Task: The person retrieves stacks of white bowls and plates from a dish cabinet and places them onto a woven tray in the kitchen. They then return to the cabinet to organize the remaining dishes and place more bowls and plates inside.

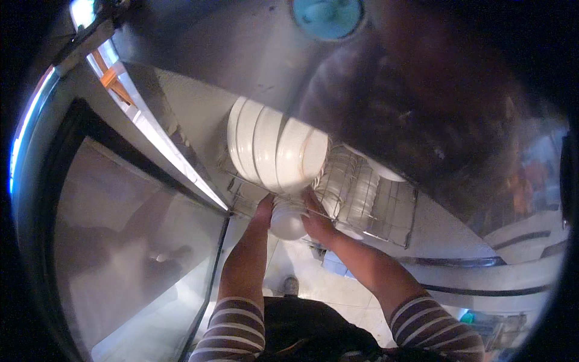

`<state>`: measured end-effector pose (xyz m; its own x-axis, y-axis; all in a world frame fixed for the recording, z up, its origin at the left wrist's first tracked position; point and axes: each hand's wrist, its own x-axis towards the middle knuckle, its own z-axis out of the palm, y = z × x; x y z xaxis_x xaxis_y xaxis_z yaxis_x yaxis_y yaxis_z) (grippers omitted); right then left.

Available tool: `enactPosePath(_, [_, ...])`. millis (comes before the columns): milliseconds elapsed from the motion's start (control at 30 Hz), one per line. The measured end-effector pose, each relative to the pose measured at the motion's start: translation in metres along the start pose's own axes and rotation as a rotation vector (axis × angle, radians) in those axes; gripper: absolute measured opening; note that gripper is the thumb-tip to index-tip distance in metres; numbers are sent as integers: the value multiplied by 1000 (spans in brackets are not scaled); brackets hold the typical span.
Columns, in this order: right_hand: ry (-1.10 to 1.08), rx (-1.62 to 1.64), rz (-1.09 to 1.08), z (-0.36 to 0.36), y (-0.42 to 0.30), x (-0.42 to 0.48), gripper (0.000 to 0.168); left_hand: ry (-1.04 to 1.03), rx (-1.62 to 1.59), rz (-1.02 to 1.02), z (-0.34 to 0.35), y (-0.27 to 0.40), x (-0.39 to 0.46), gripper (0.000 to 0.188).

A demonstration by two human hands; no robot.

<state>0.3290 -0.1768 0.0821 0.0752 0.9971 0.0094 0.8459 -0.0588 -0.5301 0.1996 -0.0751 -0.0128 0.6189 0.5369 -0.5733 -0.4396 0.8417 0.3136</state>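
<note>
A stack of small white bowls (288,225) sits between my two hands, below the wire rack. My left hand (266,209) presses its left side; its fingertips are partly hidden. On the other side my right hand (318,221) grips the stack, with fingers reaching up behind the rack's front wire. Directly above are large white bowls (267,145), nested and lying on their sides. To their right, smaller white dishes (348,185) stand on edge in the wire rack (391,217).
At left a dark-framed glass door (131,244) stands beside my left arm. A shiny metal panel (407,113) slopes above the dishes, with a round turquoise object (328,16) at its top. Below are the tiled floor (357,292), a shoe (291,286) and a bluish object (335,264).
</note>
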Motion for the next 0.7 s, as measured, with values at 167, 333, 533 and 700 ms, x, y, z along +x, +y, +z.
enactPosePath(167, [199,-206,-34,36,11,16,55,-95,1628,392,-20,28,-11,38])
enactPosePath(333, [230,-183,92,56,7,28,52,33,854,288,-32,-1,-32,47])
enactPosePath(533, [97,-194,18,37,1,16,58,219,761,292,24,-5,-73,57])
enactPosePath(700, [55,-13,30,32,-19,0,54,242,667,325,2,-25,-78,58])
